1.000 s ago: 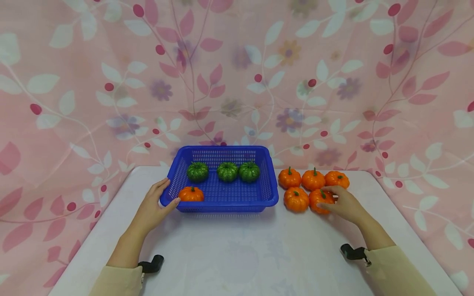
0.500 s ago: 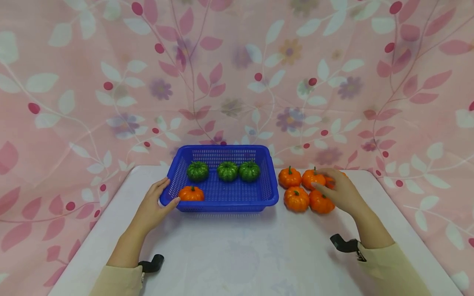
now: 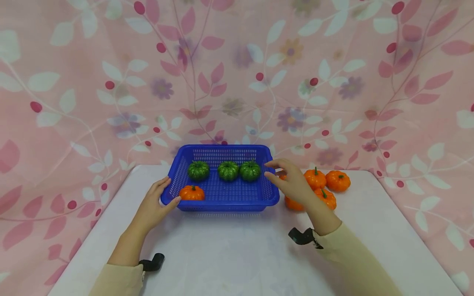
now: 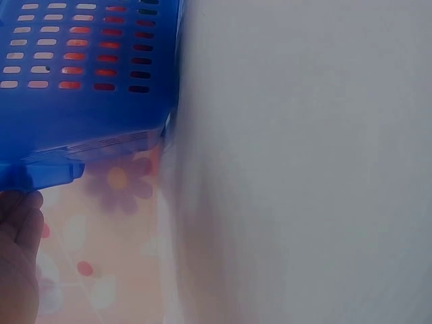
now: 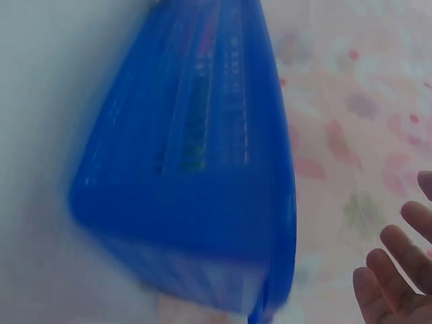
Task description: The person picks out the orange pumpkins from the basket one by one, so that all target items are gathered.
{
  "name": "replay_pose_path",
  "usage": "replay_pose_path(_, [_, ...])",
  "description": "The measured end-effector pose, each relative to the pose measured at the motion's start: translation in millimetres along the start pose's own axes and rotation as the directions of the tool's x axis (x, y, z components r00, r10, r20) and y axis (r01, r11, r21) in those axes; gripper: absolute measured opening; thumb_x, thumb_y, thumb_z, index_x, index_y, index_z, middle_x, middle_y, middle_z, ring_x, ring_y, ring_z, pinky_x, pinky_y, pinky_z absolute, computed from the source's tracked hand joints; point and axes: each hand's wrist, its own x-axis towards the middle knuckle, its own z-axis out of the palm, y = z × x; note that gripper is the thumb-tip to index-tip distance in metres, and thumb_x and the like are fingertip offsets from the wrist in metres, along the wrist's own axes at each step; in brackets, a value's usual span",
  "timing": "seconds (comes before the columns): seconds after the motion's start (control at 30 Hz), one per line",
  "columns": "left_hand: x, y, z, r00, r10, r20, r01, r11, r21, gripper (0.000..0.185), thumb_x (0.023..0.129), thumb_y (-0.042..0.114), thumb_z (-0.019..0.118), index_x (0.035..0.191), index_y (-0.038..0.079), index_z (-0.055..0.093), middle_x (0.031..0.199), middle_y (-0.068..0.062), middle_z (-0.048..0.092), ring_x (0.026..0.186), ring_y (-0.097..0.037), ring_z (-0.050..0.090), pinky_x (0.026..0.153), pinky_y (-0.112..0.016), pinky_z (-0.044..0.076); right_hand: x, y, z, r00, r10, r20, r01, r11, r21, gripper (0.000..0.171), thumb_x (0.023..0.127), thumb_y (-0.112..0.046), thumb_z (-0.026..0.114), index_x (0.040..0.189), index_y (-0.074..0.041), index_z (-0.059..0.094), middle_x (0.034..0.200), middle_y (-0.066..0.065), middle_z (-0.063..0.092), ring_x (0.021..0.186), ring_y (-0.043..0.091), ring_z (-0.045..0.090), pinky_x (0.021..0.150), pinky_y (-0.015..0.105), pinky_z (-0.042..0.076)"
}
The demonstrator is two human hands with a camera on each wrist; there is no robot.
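A blue plastic basket (image 3: 229, 203) sits on the table in the head view. Inside are three green pumpkins, the left one (image 3: 198, 171), the middle one (image 3: 228, 171) and the right one (image 3: 250, 171), with one orange pumpkin (image 3: 191, 193) at the front left. My left hand (image 3: 151, 207) rests against the basket's left front corner, fingers at the side rim and thumb near the front rim. My right hand (image 3: 292, 181) is beside the basket's right rim, holding nothing, fingers spread and slightly bent; in the right wrist view its fingers (image 5: 398, 270) show apart from the basket.
Several orange pumpkins stand right of the basket; the back right one (image 3: 338, 181) shows fully, while others are partly behind my right hand and wrist. A white cloth (image 3: 237, 250) covers the table. A pink floral curtain (image 3: 237, 82) hangs close behind.
My right hand has left the orange pumpkins, moving over them and leftward to the basket's right rim, with nothing held. My left hand and the basket have stayed in place.
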Motion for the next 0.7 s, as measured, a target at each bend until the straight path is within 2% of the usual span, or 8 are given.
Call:
replay_pose_path(0.17, [-0.1,-0.3,-0.9,1.0,-0.003,0.005,0.003,1.0,-0.005,0.082,0.093,0.046,0.069,0.153,0.001,0.037,0.159,-0.016,0.031,0.144,-0.044,0.029,0.113,-0.065,0.027,18.1,-14.3,29.2,0.999,-0.042,0.015,0.041,0.998,0.053,0.028,0.097,-0.021,0.068,0.121,-0.007,0.067,0.119,0.011,0.063,0.109,0.03,0.062,0.091,0.047,0.056])
replay_pose_path(0.33, [-2.0,-1.3,-2.5,1.0,-0.011,0.001,0.01,1.0,0.01,0.084,0.092,0.05,0.068,0.153,0.002,0.037,0.159,-0.016,0.031,0.144,-0.043,0.029,0.112,-0.066,0.027,33.4,-29.4,58.8,0.997,-0.018,0.069,0.015,0.999,0.047,0.029,0.097,-0.024,0.068,0.123,-0.011,0.066,0.119,0.006,0.063,0.102,0.025,0.064,0.086,0.039,0.057])
replay_pose_path(0.7, [0.1,-0.3,-0.2,1.0,-0.003,-0.003,0.003,1.0,0.004,0.083,0.092,0.047,0.069,0.153,0.001,0.037,0.159,-0.017,0.031,0.144,-0.044,0.03,0.111,-0.067,0.028,62.1,-49.3,119.8,0.978,-0.022,0.206,0.007,0.997,0.074,0.038,0.098,-0.03,0.066,0.131,-0.012,0.062,0.129,0.005,0.061,0.119,0.024,0.057,0.097,0.04,0.053])
